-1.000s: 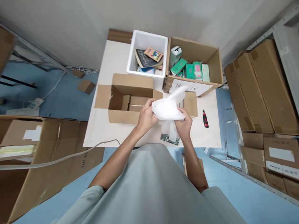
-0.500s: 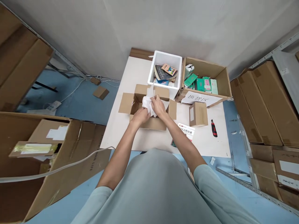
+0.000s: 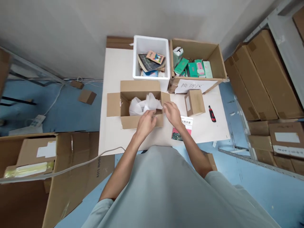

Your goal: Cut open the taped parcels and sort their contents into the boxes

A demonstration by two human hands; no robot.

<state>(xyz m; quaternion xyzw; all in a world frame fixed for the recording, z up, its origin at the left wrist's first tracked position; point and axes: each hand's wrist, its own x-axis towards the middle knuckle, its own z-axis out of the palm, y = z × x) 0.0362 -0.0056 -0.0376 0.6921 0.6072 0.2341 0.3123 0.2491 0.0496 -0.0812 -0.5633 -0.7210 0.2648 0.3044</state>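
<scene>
An open cardboard box (image 3: 125,104) stands on the table with its flaps folded out. Crumpled translucent white plastic (image 3: 137,106) lies inside it; whatever it may cover is hidden. My left hand (image 3: 146,123) hovers at the front flap, thumb and fingers apart, holding nothing. At the right flap (image 3: 165,97) is my right hand (image 3: 173,113), its fingers loosely bent and apart, with nothing visible in them. Whether it touches the flap I cannot tell. A book (image 3: 186,123) with a white, pink and green cover lies beneath my right wrist, partly hidden by it.
Behind the box are a white foam bin (image 3: 152,39) of books and a labelled carton (image 3: 217,60) of green boxes. A small closed box (image 3: 196,103) and a red-black utility knife (image 3: 212,114) lie to the right. A large carton (image 3: 78,152) stands left on the floor.
Both hands have let go of the white plastic, which now lies in the box. My right hand has moved right and the left slightly back. The camera view has shifted.
</scene>
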